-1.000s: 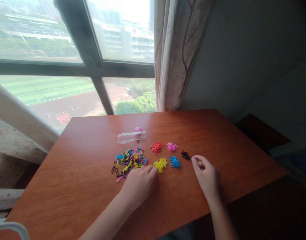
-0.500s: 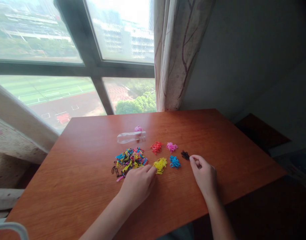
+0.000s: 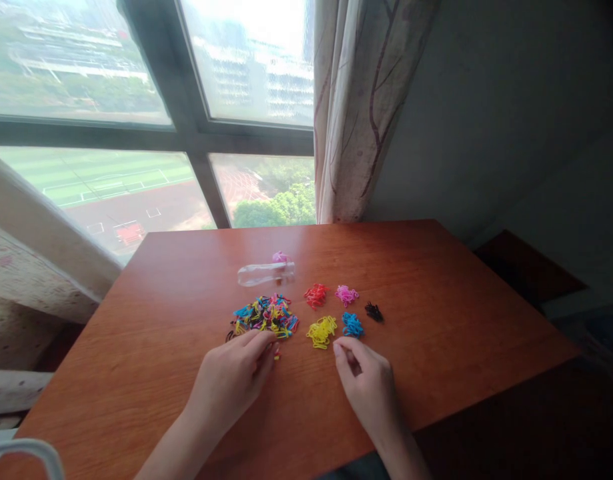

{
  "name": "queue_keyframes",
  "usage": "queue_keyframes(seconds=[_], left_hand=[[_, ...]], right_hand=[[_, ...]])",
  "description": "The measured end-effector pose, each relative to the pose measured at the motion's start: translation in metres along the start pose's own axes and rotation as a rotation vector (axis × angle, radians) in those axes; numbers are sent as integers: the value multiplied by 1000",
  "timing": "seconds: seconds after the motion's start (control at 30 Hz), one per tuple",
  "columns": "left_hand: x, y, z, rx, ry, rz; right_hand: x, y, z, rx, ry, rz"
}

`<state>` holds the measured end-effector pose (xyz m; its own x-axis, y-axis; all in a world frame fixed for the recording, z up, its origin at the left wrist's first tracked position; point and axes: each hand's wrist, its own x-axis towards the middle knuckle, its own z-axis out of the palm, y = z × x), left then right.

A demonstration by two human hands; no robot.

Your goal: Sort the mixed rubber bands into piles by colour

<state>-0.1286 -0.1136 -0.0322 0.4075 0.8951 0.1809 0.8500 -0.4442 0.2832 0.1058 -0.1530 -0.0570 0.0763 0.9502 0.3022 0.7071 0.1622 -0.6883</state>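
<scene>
A pile of mixed-colour small rubber bands (image 3: 263, 315) lies on the wooden table. At its near edge my left hand (image 3: 233, 373) is closed in a pinch, its fingertips partly hidden; a few red and yellow bits show beside them. My right hand (image 3: 369, 380) is also pinched, just to the near right of the yellow rubber bands (image 3: 321, 332) and below the blue rubber bands (image 3: 352, 325). Whatever it holds, if anything, is too small to see. Separate little heaps of red rubber bands (image 3: 316, 295), pink rubber bands (image 3: 346, 295) and black rubber bands (image 3: 373, 311) lie farther back.
Behind the mixed pile a clear plastic bottle (image 3: 266, 273) lies on its side, with a pink object (image 3: 281, 257) beside it. The wooden table (image 3: 461, 300) meets a window and a curtain (image 3: 353, 113). A white curved bar (image 3: 31, 445) shows at lower left.
My right hand has left the black heap and come left and nearer, beside the yellow and blue heaps. My left hand has moved left from the yellow heap to the mixed pile's near edge.
</scene>
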Motion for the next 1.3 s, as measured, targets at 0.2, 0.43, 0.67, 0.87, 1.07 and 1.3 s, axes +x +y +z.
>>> queue_keyframes(seconds=[0.2,0.43,0.67,0.87,1.07,1.3], left_hand=[[-32,-21,0,-54,37,-55],[-38,-16,13,-52,59,-59],[-37,-14,13,-72,24,-78],[-37,-13,12,-98,29,-69],[-36,-12,12,-76,64,-67],[-38,-14,16,-59,91,-43]], right_hand=[[-5,-34,30,-47,-162,-96],[-1,-49,50,-155,-224,-101],[4,-54,58,-173,-217,-108],[3,-53,57,-161,-211,-132],[2,-51,54,-71,-181,-117],[1,-51,53,-59,-191,-105]])
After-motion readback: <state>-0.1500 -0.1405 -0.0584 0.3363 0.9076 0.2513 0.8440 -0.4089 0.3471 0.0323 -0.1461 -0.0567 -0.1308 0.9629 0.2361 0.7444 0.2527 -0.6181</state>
